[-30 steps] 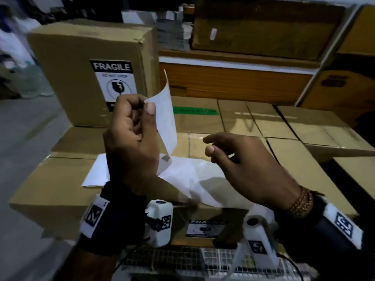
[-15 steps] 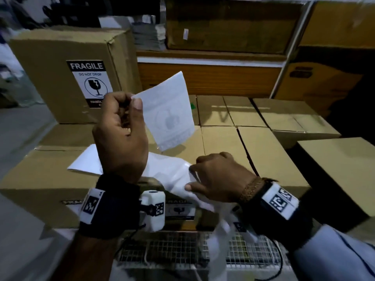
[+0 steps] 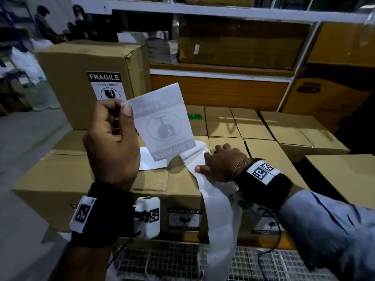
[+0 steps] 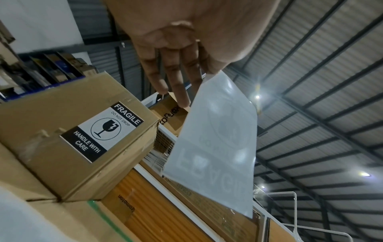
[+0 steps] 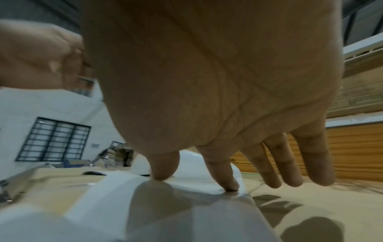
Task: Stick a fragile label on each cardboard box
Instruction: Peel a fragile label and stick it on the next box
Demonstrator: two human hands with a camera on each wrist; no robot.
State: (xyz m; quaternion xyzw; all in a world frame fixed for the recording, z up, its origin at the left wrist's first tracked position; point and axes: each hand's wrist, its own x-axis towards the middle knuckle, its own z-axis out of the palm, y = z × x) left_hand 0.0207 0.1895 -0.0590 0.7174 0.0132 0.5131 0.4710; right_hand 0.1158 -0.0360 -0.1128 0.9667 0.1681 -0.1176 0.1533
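My left hand (image 3: pixel 121 108) is raised over the near cardboard box (image 3: pixel 60 185) and pinches a peeled fragile label (image 3: pixel 164 122) by one corner between thumb and fingers. The label's back faces me, its print reading mirrored. The left wrist view shows the same label (image 4: pixel 217 147) hanging from the left hand (image 4: pixel 186 91). My right hand (image 3: pixel 221 161) lies on the box top, thumb and index pressing the white backing strip (image 3: pixel 219 209), which trails over the front edge. In the right wrist view the right hand (image 5: pixel 196 180) has straight fingers on the backing strip (image 5: pixel 165 212).
A tall box (image 3: pixel 81 63) at back left carries a fragile label (image 3: pixel 104 86). The near boxes' front faces bear a stuck label (image 3: pixel 184 219). Plain box tops (image 3: pixel 263 149) spread to the right. A wire mesh cart (image 3: pixel 162 260) sits below. Shelving (image 3: pixel 223 92) stands behind.
My left hand turned the peeled label broadside towards me. My right hand dropped from mid-air onto the backing strip on the box top and shifted right.
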